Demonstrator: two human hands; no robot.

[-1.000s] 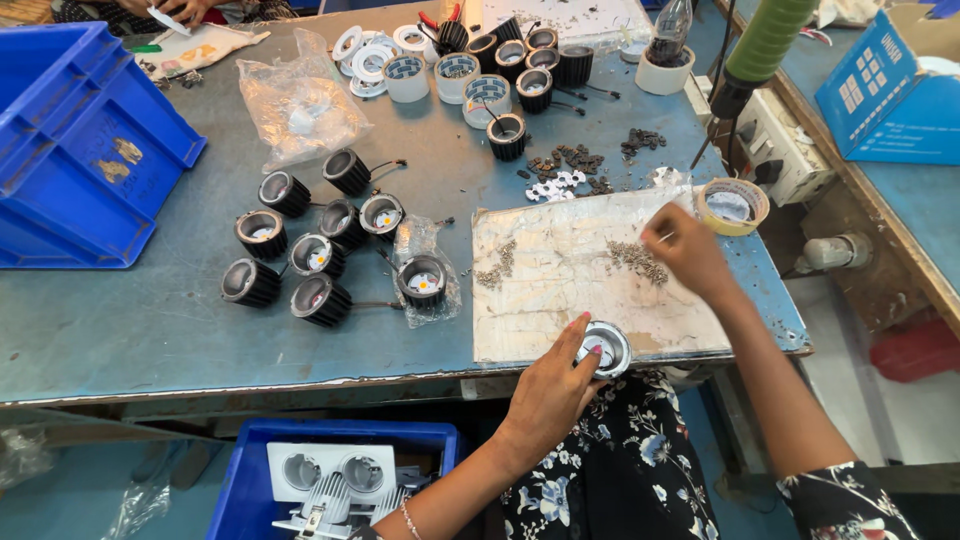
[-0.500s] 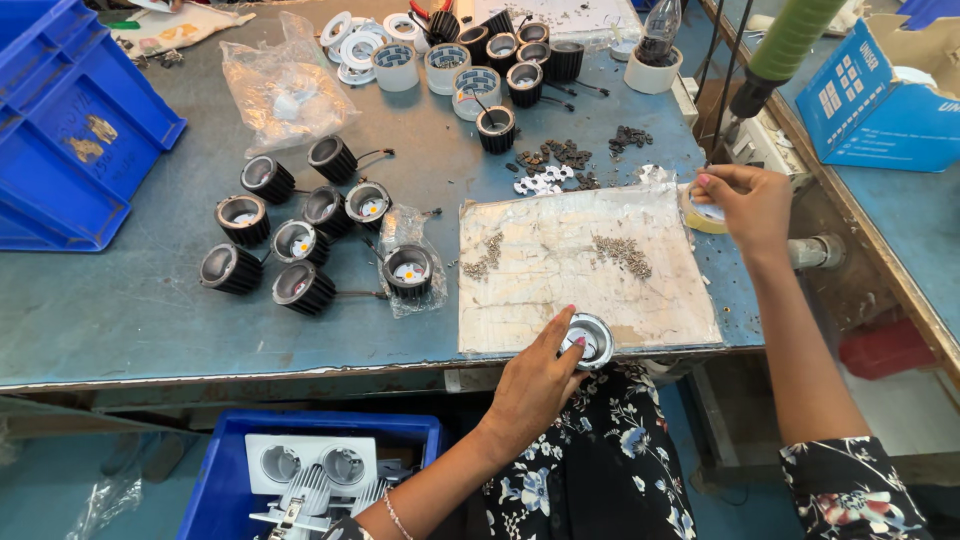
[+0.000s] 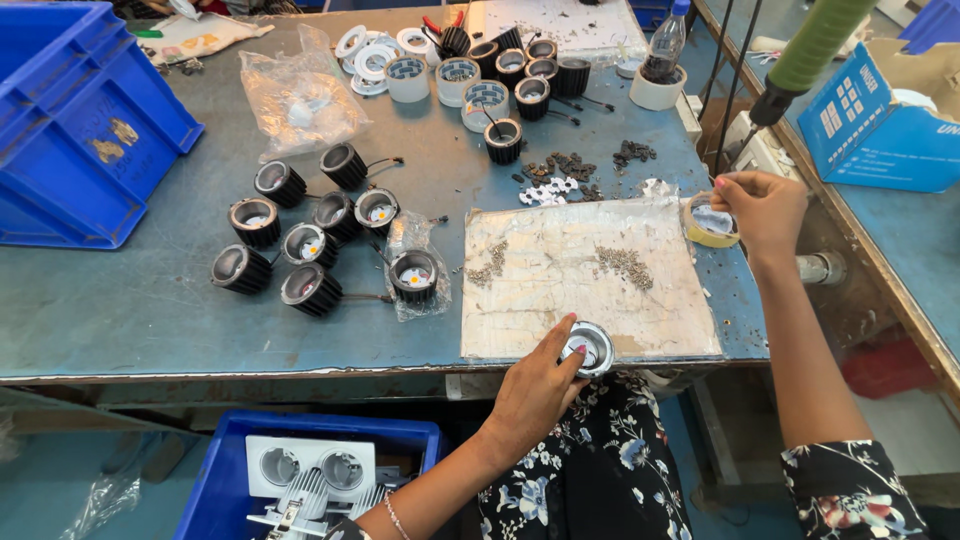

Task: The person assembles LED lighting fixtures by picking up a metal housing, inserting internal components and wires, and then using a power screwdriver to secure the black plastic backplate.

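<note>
My left hand [image 3: 535,385] grips a small round silver lamp housing [image 3: 590,347] at the near edge of a worn pale work mat [image 3: 560,290]. My right hand [image 3: 762,205] is at the right edge of the table, fingers pinched over a roll of tape [image 3: 708,222]. Small piles of dark screws [image 3: 625,263] lie on the mat between the hands. A cluster of black finned lamp housings [image 3: 310,240] lies left of the mat, one of them inside a clear bag [image 3: 415,272].
A blue crate [image 3: 70,120] stands at the far left. White rings and more housings [image 3: 470,70] sit at the back, with a bottle [image 3: 665,45]. A hanging green-handled screwdriver [image 3: 805,55] and a blue box [image 3: 880,120] are at right. Another blue bin [image 3: 230,480] sits under the table.
My right hand moved from the mat's far right corner out to the tape roll at the table's right edge. My left hand stayed on the silver housing.
</note>
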